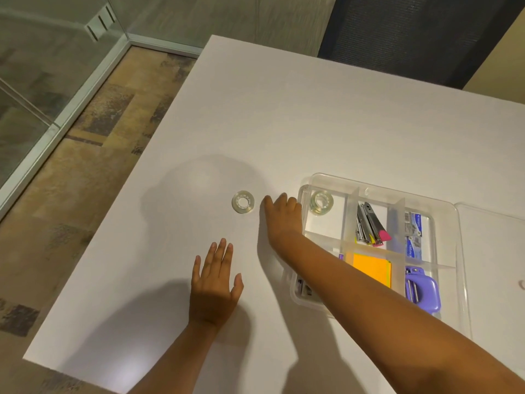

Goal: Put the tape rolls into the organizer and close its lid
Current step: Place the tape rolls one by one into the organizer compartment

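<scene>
On the white table (pixel 284 123), right hand (pixel 284 217) open and empty, near clear round tape roll (pixel 243 203); left hand (pixel 214 288) flat, empty. Risk: forearm crossing clear plastic organizer (pixel 308 182) could nudge it.

Bare surface (pixel 284 123) lies open ahead of the right hand (pixel 282 216). Just to its left sits a tape roll (pixel 243 202); at its right the organizer (pixel 305 211) wall blocks passage.

I see one tape roll (pixel 243 202) on the table (pixel 312 123) left of the organizer (pixel 460 251), a second roll (pixel 321 203) in its far-left compartment, my right hand (pixel 281 217) between them, left hand (pixel 214 282) nearer.
</scene>
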Available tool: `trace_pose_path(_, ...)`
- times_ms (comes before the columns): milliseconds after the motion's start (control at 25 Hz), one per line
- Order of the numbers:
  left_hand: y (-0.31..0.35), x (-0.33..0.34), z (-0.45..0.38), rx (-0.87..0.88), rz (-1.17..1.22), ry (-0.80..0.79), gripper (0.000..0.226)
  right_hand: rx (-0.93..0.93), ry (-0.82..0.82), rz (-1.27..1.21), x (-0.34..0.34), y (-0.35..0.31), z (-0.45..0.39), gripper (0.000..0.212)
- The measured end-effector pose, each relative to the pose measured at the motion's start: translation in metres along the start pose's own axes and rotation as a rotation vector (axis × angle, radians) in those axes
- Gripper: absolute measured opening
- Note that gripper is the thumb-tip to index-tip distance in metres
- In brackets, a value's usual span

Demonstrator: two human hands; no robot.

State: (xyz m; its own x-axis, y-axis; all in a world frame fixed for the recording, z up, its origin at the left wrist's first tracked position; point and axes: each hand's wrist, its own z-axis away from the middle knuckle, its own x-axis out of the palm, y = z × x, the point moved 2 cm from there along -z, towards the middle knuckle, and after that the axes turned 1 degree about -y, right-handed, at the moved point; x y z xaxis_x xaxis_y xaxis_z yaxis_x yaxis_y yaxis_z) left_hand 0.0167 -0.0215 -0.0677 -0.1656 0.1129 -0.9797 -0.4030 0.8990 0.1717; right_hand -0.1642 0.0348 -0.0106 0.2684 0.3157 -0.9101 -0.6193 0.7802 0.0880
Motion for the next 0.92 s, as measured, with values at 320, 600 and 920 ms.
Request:
trace_pose_path(320,-0.001,-0.005,0.000,-0.056,0.035,-0.130,0.056,-0.068,0.062,-0.261,-0.024,0.008,0.016,0.061)
trace_pose_path(600,0.000,-0.005,-0.003,-0.076,0.047,-0.179,0.060,0.056,0.263,-0.911,-0.071,0.080,0.032,0.049)
trace_pose_path(920,0.001,-0.008,-0.005,-0.076,0.028,-0.220,0.061,-0.078,0.131,-0.627,-0.035,0.133,0.048,0.056)
